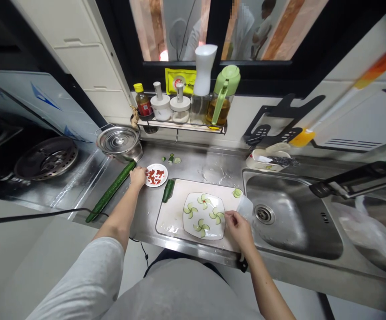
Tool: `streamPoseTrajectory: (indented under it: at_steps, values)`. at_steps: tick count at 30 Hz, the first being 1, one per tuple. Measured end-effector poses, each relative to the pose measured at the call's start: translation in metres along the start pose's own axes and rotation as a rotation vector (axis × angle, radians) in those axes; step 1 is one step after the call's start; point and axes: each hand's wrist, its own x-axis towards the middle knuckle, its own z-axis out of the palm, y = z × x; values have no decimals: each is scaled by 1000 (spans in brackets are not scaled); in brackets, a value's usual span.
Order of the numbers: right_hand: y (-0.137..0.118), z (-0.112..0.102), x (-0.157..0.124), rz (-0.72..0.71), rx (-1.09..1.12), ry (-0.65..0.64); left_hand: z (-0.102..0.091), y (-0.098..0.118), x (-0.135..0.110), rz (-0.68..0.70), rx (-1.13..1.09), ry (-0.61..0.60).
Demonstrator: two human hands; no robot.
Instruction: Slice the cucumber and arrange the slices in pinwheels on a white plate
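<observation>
Cucumber slices [190, 210], arranged in four pinwheels, lie on a square white plate [204, 216] atop the cutting board [168, 222]. At the plate's right edge, the right hand [237, 226] has its fingertips drawn close; the left hand [138, 176] is at the left edge of a small dish [165, 170] of red bits [156, 177]. Whether either hand grips anything cannot be told.

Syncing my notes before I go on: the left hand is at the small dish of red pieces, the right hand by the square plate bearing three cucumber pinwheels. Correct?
Not quite: the head view shows four cucumber pinwheels on the square plate, not three. The left hand is at the small dish of red pieces, the right hand by the plate.
</observation>
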Motion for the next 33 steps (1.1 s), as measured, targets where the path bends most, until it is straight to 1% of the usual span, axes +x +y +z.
streamPoseTrajectory:
  at_steps: [5, 11, 14, 17, 19, 21, 23, 26, 29, 31, 33]
  values:
    - [2, 0, -2, 5, 2, -2, 1, -2, 1, 41, 19, -15]
    - [1, 0, -2, 15, 0, -8, -2, -5, -6, 6, -4, 22]
    - [1, 1, -1, 8, 0, -14, -4, -9, -11, -23, -71, 51]
    - [2, 2, 0, -7, -5, -21, -5, -12, -16, -86, -144, 58]
    - [2, 3, 0, -15, -11, -31, -5, -12, -19, -119, -196, 62]
    - [1, 4, 0, -20, -14, -41, -3, -9, -24, -120, -274, 68]
    - [0, 5, -1, -25, -16, -49, 0, -2, -31, -96, -382, 65]
    - [-2, 6, -1, -30, -18, -58, 3, 15, -45, -38, -566, 46]
    - [-4, 6, -2, -30, -9, -64, 4, 39, -61, 47, -778, 13]
    - [-5, 6, -2, -29, 6, -67, 4, 56, -72, 113, -919, -29]
    - [-7, 6, -2, -28, 23, -66, 3, 72, -83, 163, -1010, -58]
